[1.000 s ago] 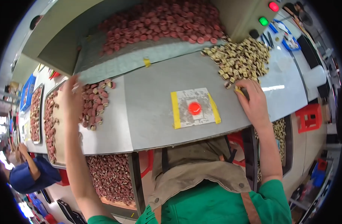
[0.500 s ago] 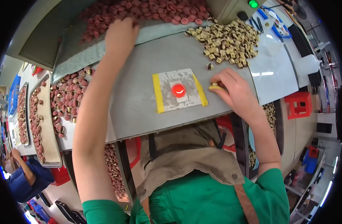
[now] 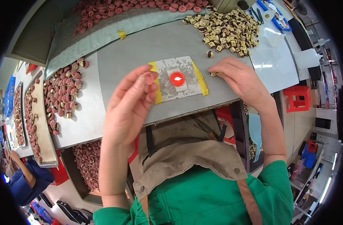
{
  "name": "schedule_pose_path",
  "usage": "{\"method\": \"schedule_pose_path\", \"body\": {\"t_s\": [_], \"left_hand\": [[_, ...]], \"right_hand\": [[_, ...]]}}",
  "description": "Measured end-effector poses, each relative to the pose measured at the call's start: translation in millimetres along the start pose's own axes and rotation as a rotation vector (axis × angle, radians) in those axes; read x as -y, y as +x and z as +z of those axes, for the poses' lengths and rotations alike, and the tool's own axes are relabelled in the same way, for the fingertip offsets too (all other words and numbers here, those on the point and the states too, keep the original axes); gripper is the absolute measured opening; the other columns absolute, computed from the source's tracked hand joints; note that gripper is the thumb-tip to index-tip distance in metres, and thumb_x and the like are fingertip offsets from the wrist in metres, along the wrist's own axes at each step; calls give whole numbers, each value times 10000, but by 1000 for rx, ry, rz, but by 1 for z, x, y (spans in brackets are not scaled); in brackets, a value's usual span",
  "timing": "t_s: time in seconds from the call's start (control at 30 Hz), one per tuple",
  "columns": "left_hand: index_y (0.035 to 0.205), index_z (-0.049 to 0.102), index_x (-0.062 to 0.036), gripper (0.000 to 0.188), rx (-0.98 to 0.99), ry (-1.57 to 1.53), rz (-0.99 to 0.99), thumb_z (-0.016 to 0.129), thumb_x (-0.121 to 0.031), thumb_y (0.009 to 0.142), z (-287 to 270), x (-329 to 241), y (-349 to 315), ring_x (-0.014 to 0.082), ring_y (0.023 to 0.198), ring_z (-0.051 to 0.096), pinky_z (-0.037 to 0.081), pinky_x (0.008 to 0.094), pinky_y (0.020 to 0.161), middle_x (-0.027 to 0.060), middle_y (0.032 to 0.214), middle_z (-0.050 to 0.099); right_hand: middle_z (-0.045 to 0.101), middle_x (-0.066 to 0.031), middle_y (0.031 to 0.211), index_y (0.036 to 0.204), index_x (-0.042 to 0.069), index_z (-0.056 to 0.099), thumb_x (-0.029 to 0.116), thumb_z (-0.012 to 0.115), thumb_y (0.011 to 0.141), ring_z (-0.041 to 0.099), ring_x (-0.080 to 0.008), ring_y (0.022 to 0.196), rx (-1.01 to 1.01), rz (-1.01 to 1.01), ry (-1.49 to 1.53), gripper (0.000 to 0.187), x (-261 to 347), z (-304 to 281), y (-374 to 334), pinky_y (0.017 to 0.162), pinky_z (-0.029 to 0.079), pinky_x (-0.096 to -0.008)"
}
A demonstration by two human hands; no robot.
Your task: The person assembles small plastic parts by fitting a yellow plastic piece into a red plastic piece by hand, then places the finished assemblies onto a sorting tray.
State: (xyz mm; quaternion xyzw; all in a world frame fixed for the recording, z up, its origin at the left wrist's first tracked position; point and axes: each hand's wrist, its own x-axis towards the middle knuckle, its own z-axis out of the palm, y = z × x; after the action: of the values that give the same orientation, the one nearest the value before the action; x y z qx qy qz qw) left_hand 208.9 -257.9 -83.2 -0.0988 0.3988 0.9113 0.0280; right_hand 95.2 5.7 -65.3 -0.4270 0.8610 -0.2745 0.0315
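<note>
My left hand (image 3: 128, 101) is raised over the near left edge of the white speckled plate (image 3: 192, 88), its thumb and fingers closed on a small pink round cap (image 3: 149, 77). In my right hand (image 3: 242, 80), just right of the plate, a small cream-and-brown piece (image 3: 213, 74) is pinched between the fingertips and mostly hidden. Between the hands, a small glowing red disc (image 3: 177, 83) with a bright white middle sits on the plate. Yellow tape (image 3: 200, 78) runs along the plate's sides.
Pink caps (image 3: 115, 8) lie heaped at the back on a grey-green cloth (image 3: 87, 47). At the back right is a pile of cream-and-brown pieces (image 3: 231, 32). Joined pink pieces (image 3: 64, 90) cover the left table, beside a tray (image 3: 47, 144). Below are a drawer (image 3: 87, 165) and a red stool (image 3: 297, 98).
My left hand has come back from the heap of pink caps toward the plate, now holding a cap. My right hand stays beside the plate, still pinching its piece. The view has shifted slightly.
</note>
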Motion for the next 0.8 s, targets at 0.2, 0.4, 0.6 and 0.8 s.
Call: {"method": "schedule_pose_path", "body": {"t_s": [0.2, 0.4, 0.6, 0.8], "left_hand": [[1317, 430, 9, 369, 77, -231, -75, 479, -124, 976, 0, 17, 5, 112, 938, 589, 504, 247, 835, 98, 1112, 574], [1321, 435, 0, 373, 34, -200, -32, 491, -125, 973, -1, 22, 3, 103, 935, 581, 497, 242, 833, 90, 1128, 574], [1319, 448, -19, 383, 85, -182, 22, 522, -123, 958, -6, 27, 2, 93, 979, 568, 472, 230, 856, 70, 1137, 577], [1293, 472, -27, 359, 20, -207, 85, 527, -126, 952, 0, 27, -2, 91, 939, 561, 458, 247, 856, 48, 1132, 575]], "right_hand": [[583, -113, 925, 1030, 33, 610, 32, 616, 813, 579, -281, 871, 53, 53, -73, 217, 15, 0, 4, 755, 468, -346], [581, -116, 924, 1012, 18, 603, 23, 613, 809, 574, -281, 870, 71, 60, -88, 203, 17, 4, 6, 759, 465, -346], [580, -113, 939, 1004, 11, 592, 5, 602, 800, 572, -284, 876, 26, -47, 6, 205, 44, 17, 28, 760, 465, -352], [561, -116, 909, 987, 22, 593, 10, 624, 771, 569, -295, 860, 22, -180, -60, 219, 50, 45, 46, 742, 468, -376]]}}
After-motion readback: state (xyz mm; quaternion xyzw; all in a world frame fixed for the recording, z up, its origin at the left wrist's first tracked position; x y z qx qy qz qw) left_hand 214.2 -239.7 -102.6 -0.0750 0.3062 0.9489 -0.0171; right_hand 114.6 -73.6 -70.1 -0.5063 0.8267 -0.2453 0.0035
